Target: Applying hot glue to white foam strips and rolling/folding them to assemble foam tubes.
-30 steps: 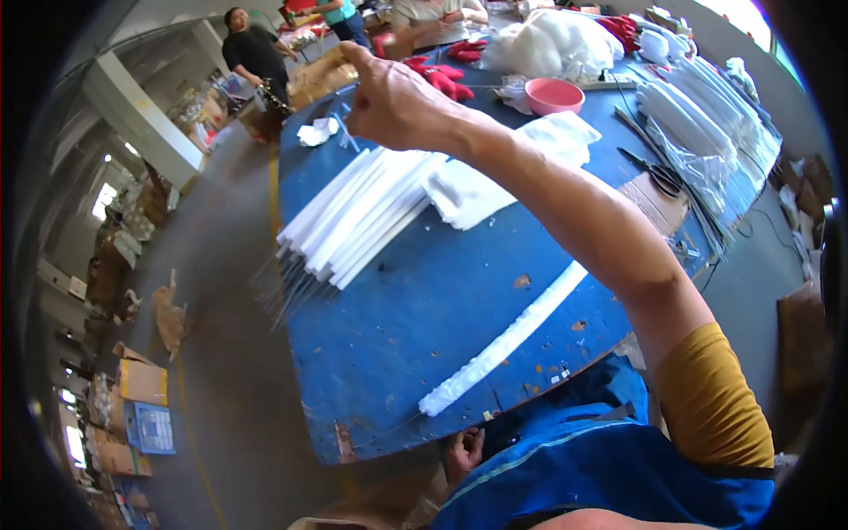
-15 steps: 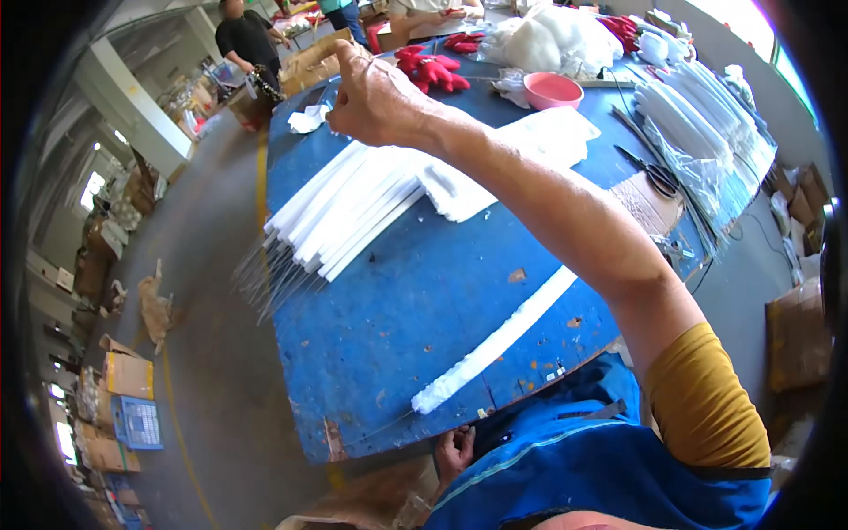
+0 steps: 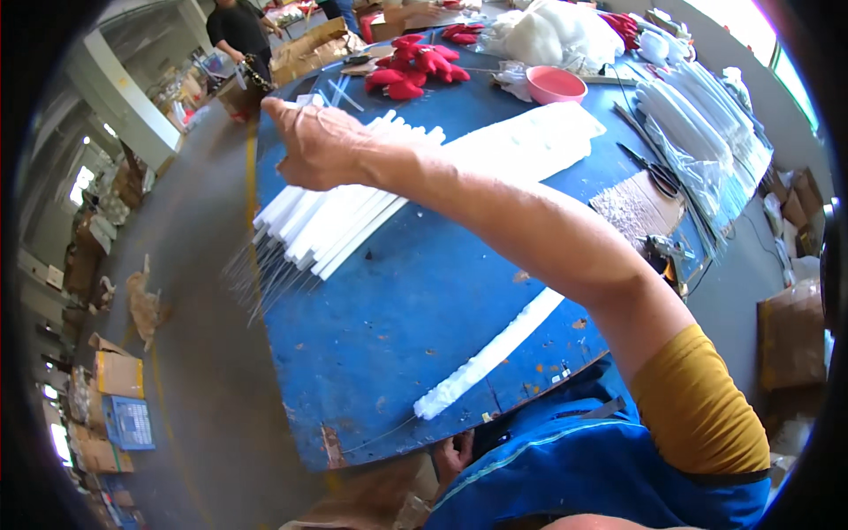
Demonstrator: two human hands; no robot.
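My right hand [image 3: 322,141] reaches far across the blue table [image 3: 397,327], its back toward me and fingers curled down. It hovers over the top end of a stack of white foam sticks [image 3: 336,221] whose thin wire stems stick out past the table's left edge. Small white bits [image 3: 309,100] lie right at its fingertips; whether it grips one is hidden. My left hand [image 3: 455,455] stays low by my blue apron, under the near table edge, fingers curled and partly hidden. A long white fluffy strip [image 3: 495,353] lies diagonally near me.
Farther back lie a flat white pile [image 3: 530,141], a pink bowl [image 3: 555,86], red pieces [image 3: 411,66], scissors [image 3: 654,172], clear bags [image 3: 698,115] and white stuffing [image 3: 548,35]. A person in black [image 3: 238,31] stands beyond. Cardboard boxes [image 3: 119,375] sit on the floor at left.
My right hand has come down from a raised position to just above the top of the white stick stack. My left hand has stayed below the table edge.
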